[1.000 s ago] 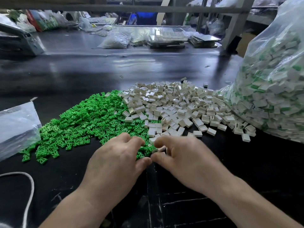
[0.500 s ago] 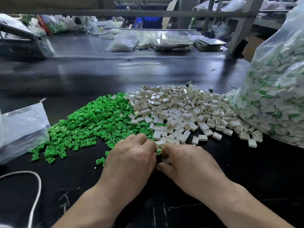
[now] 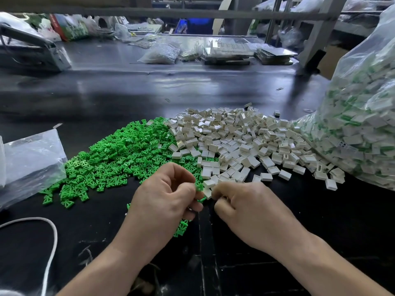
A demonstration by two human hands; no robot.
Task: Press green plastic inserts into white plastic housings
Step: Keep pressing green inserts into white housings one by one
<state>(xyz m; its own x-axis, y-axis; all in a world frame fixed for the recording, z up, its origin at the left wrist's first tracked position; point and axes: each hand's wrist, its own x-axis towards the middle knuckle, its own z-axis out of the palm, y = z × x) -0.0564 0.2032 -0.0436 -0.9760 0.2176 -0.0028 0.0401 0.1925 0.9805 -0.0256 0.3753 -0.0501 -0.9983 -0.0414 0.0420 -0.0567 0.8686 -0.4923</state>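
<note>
A thin white cord [image 3: 52, 229] loops over the dark table [image 3: 149, 92] at the far left, near a crumpled clear plastic bag [image 3: 32, 161]. Just beside the bag spreads a wide heap of small bright green plastic inserts [image 3: 119, 159], lying loose on the table.

In front of the heap, the left hand [image 3: 168, 201] has its fingers curled inward and pinches one green insert [image 3: 199, 187] at their tips. A few loose inserts [image 3: 180, 228] lie under its wrist.

The right hand [image 3: 245, 210] meets it fingertip to fingertip, its fingers curled round a small white rectangular plastic housing [image 3: 207, 193] that touches the green piece.

Behind the right hand is a heap of white plastic housings [image 3: 245, 137], its edge mingling with the green heap. At the far right a large clear bag [image 3: 363, 129], bulging with white pieces showing green, leans against that heap.
</note>
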